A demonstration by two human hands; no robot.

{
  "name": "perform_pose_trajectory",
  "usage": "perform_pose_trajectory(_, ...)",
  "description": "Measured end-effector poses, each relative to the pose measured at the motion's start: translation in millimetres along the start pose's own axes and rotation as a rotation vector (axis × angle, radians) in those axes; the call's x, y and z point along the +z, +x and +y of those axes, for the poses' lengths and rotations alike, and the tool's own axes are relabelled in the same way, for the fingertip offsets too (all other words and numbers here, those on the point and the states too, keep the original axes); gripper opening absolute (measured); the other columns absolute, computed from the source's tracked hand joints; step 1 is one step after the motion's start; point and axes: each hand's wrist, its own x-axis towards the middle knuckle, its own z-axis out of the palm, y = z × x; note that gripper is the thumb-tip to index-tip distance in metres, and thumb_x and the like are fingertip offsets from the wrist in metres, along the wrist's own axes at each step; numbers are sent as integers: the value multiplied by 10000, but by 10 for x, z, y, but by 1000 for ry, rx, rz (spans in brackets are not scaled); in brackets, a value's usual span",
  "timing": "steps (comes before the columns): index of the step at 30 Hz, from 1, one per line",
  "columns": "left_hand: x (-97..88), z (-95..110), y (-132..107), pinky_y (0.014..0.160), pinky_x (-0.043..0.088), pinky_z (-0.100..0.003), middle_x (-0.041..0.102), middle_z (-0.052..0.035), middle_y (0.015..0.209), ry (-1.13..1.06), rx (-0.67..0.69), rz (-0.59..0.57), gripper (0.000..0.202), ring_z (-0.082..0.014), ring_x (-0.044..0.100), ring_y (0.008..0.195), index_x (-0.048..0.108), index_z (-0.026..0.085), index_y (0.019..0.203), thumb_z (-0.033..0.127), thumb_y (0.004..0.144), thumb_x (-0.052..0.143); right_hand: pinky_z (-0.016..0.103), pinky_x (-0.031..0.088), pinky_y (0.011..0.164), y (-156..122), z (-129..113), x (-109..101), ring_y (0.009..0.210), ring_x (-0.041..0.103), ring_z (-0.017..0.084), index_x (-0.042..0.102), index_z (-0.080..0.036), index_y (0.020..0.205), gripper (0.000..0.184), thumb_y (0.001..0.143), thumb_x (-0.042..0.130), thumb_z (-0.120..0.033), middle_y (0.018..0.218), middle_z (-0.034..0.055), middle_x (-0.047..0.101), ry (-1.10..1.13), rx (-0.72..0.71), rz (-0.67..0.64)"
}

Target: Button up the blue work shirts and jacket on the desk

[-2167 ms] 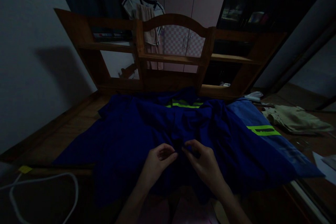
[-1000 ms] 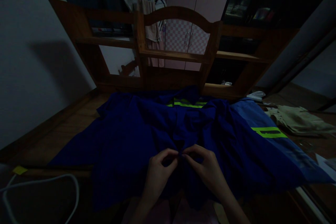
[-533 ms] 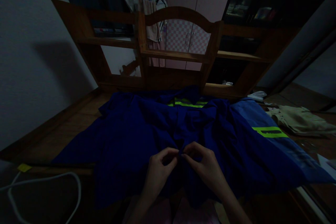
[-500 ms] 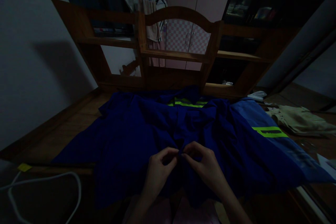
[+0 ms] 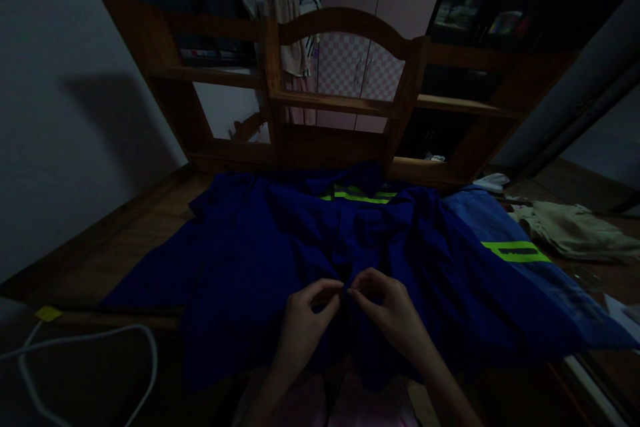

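Observation:
A dark blue garment [image 5: 250, 260], which looks like a work jacket, lies spread over a wooden desktop and hangs down at its front edge. Yellow-green reflective tape [image 5: 363, 195] shows near its far side. My left hand [image 5: 307, 317] pinches the cloth near the middle of the near part, thumb against fingertips. Just to the right, my right hand [image 5: 393, 310] pinches the same garment, its fingertips almost meeting the left ones. Any small part between the fingertips is too dark and small to make out.
A wooden shelf frame [image 5: 345, 107] stands behind the garment. On the right lie lighter blue clothing [image 5: 473, 213] with a reflective band and beige folded cloth [image 5: 575, 227]. A white cable [image 5: 90, 335] loops at the lower left. Clothes [image 5: 290, 13] hang on a hanger behind.
Both hands keep their pinch on the garment with only tiny finger shifts. The whole view has shifted very slightly.

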Motion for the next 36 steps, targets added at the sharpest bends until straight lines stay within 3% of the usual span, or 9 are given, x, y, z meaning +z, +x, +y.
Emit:
perform_pose_trajectory(7, -42, 14, 20, 748, 528, -233, 716, -41, 875, -91, -65, -44, 170, -187, 680, 834, 686, 175, 915, 275, 797, 617, 215, 437, 617, 3, -9, 23, 695, 612, 132, 604, -188, 838, 68, 839, 619, -254, 760, -15, 644, -10, 27, 0)
perform_pose_trajectory(19, -58, 24, 74, 701, 486, -217, 668, -22, 773, -121, -87, -46, 209, -156, 639, 758, 653, 158, 796, 366, 782, 643, 228, 408, 623, -65, -48, 157, 695, 548, 130, 565, -195, 813, 73, 823, 598, -131, 776, -12, 574, -178, -103, 120)
perform_pose_trajectory(29, -116, -82, 102, 655, 435, -200, 556, 12, 716, -115, -60, -79, 169, -107, 547, 688, 525, 156, 724, 277, 764, 636, 230, 434, 667, -153, -31, 207, 773, 594, 142, 602, -209, 884, 83, 904, 534, -251, 855, 2, 624, -124, -78, 145)
perform_pose_trajectory(36, -81, -39, 66, 671, 445, -205, 559, 9, 754, -90, -32, -43, 153, -114, 564, 714, 502, 165, 733, 246, 744, 631, 233, 456, 662, -111, -12, 216, 726, 597, 141, 604, -198, 864, 33, 849, 581, -181, 805, 2, 626, -194, -106, 145)
